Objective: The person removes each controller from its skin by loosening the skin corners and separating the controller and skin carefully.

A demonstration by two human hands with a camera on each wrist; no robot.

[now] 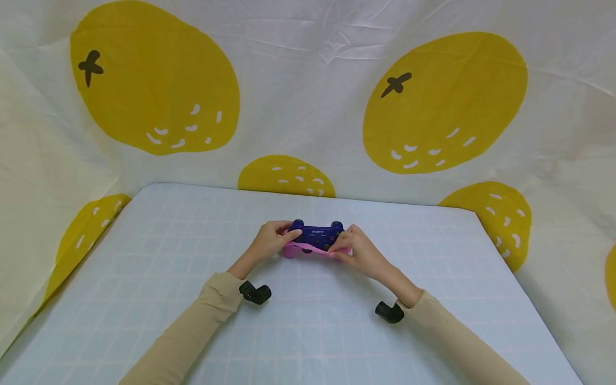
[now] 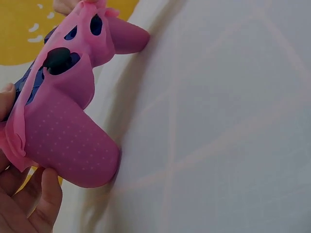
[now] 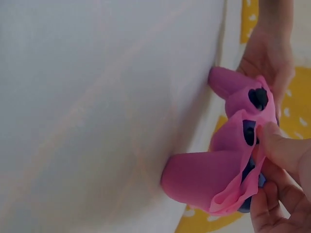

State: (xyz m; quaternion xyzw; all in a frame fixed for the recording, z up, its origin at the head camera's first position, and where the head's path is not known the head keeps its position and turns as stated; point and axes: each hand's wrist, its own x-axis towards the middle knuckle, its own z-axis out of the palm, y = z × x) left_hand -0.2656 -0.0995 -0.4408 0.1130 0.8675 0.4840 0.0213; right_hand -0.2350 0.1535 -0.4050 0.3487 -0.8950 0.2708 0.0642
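A dark blue game controller (image 1: 318, 233) stands on its handles mid-table, partly wrapped in a pink silicone cover (image 1: 308, 249). My left hand (image 1: 271, 240) grips the controller's left end and the cover's edge. My right hand (image 1: 357, 251) pinches the cover's rim at the right end. In the left wrist view the pink cover (image 2: 63, 126) has dotted texture and a black thumbstick (image 2: 57, 60) pokes through a hole; my left fingers (image 2: 34, 204) curl under it. In the right wrist view my right fingers (image 3: 284, 150) pinch the loose pink cover (image 3: 214, 179) over the blue body (image 3: 249, 131).
The table (image 1: 308, 321) is covered in a pale blue grid cloth. A white backdrop with big yellow fruit prints (image 1: 443, 101) hangs behind and to both sides. Black wrist camera mounts (image 1: 256, 293) sit under both beige sleeves.
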